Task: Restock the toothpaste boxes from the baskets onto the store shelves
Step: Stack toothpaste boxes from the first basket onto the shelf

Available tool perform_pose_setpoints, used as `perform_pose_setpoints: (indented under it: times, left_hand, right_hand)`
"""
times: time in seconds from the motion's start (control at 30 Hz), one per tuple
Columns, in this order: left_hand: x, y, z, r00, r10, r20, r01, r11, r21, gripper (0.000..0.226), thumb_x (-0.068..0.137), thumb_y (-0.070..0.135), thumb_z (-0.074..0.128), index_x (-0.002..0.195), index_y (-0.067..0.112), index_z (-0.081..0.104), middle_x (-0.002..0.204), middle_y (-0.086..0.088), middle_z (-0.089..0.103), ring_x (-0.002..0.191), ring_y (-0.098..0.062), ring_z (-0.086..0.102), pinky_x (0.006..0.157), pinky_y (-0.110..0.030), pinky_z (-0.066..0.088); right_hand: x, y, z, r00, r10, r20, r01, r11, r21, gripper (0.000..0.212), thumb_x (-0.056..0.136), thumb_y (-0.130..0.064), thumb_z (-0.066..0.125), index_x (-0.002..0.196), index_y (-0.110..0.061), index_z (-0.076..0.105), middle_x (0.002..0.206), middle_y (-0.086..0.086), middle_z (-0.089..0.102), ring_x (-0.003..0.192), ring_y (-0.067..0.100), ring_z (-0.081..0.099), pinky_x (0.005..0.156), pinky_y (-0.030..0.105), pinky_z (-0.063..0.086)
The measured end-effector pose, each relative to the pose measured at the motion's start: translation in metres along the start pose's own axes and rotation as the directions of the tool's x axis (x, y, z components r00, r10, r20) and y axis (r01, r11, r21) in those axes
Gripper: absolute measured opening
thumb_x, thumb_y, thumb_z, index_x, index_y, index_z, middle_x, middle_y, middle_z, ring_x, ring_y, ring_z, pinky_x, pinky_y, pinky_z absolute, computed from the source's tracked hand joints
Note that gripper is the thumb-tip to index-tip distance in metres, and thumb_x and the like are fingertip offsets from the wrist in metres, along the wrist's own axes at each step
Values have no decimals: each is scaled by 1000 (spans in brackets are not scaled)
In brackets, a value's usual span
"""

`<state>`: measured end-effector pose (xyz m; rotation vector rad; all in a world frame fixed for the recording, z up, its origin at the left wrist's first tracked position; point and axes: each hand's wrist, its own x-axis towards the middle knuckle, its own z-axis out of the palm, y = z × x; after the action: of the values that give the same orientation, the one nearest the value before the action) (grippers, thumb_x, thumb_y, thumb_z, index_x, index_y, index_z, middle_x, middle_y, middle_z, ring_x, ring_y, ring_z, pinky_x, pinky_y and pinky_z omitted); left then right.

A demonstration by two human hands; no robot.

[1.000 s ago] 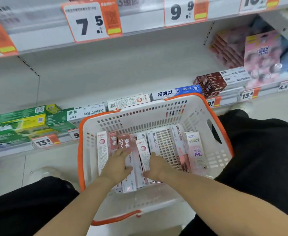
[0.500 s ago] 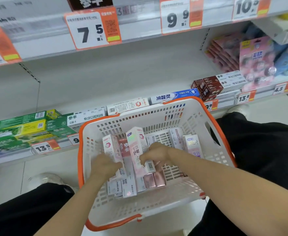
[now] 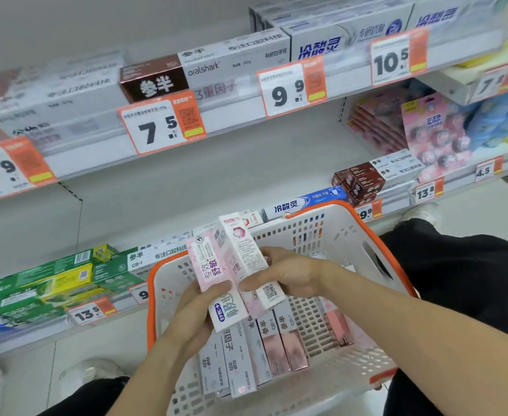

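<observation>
Above the orange-rimmed basket (image 3: 367, 223), the left hand (image 3: 192, 310) holds one pink toothpaste box (image 3: 213, 277) in its curled grip while the right hand (image 3: 288, 273), at 3 o'clock, pinches another pale box (image 3: 246, 256).

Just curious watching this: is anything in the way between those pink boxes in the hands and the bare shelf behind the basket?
Nothing visible blocks them. The left hand and right hand hold the pink boxes above the basket, higher than its far rim. The bare shelf lies open behind it.
</observation>
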<state>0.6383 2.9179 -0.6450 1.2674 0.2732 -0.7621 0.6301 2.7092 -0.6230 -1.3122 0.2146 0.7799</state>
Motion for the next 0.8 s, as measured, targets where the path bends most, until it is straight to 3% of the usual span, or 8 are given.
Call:
perform_pose_setpoints:
  times: [0.1, 0.2, 0.3, 0.43, 0.53, 0.63, 0.73, 0.8]
  left_hand:
    - [-5, 12, 5, 1000, 25, -6, -25, 1000, 3, 54, 79, 11, 71, 131, 14, 58, 119, -17, 72, 104, -38, 71, 75, -44, 62]
    - [-10, 22, 12, 999, 37, 23, -38, 998, 58, 60, 78, 10, 74, 135, 17, 56, 122, -15, 71, 106, -38, 71, 78, -47, 61]
    - [-14, 28, 19, 999, 38, 8, -39, 995, 93, 60, 78, 8, 75, 134, 17, 57, 122, -13, 71, 107, -37, 70, 86, -50, 59]
    - [-20, 61, 17, 998, -65, 21, 58, 965, 257, 54, 76, 9, 76, 128, 11, 61, 113, -13, 75, 98, -32, 74, 78, -40, 61]
    - [-28, 97, 3, 988, -148, 33, 120, 894, 433, 59, 72, 6, 82, 127, 11, 61, 111, -13, 76, 97, -29, 74, 75, -34, 58]
    - [-40, 123, -7, 981, -191, 32, 150, 853, 499, 45, 83, 4, 73, 126, 12, 61, 111, -13, 76, 98, -29, 74, 71, -32, 59]
    - [-51, 131, -19, 977, -211, 8, 175, 832, 527, 46, 83, 12, 75, 126, 12, 59, 111, -12, 76, 98, -29, 74, 76, -35, 58]
    - [-55, 130, -29, 979, -202, -16, 178, 823, 539, 46, 84, 12, 75, 127, 14, 58, 110, -11, 76, 100, -29, 74, 83, -39, 57]
  right_hand:
    - [-5, -6, -5, 1000, -29, -6, 29, 999, 18, 54, 79, -10, 83, 129, -12, 64, 125, 10, 70, 118, 31, 66, 106, 53, 48]
    - [-6, -9, -5, 998, -58, -40, 62, 994, 90, 54, 78, -7, 80, 129, -10, 63, 124, 11, 71, 116, 32, 67, 105, 54, 49]
    - [-12, -16, 0, 994, -82, -68, 91, 985, 144, 44, 83, 6, 60, 126, -7, 63, 118, 13, 73, 108, 33, 70, 98, 56, 52]
    - [-19, -25, 6, 996, -62, -64, 75, 972, 223, 51, 71, -8, 57, 122, -9, 64, 107, 12, 75, 93, 31, 73, 81, 49, 57]
    - [-25, -30, 6, 996, -80, -32, 86, 957, 277, 42, 74, -22, 62, 116, -15, 68, 101, 11, 72, 86, 28, 69, 82, 44, 53]
    - [-35, -38, 11, 995, -94, 16, 85, 953, 289, 45, 77, -25, 64, 121, -16, 67, 111, 11, 72, 96, 29, 70, 88, 44, 53]
    - [-44, -44, 19, 992, -126, 10, 121, 972, 201, 46, 90, -23, 69, 134, -15, 58, 125, 10, 70, 114, 29, 68, 95, 43, 54]
    - [-48, -45, 22, 990, -137, 25, 129, 970, 206, 47, 89, -23, 72, 133, -11, 59, 121, 10, 72, 109, 27, 71, 91, 40, 56]
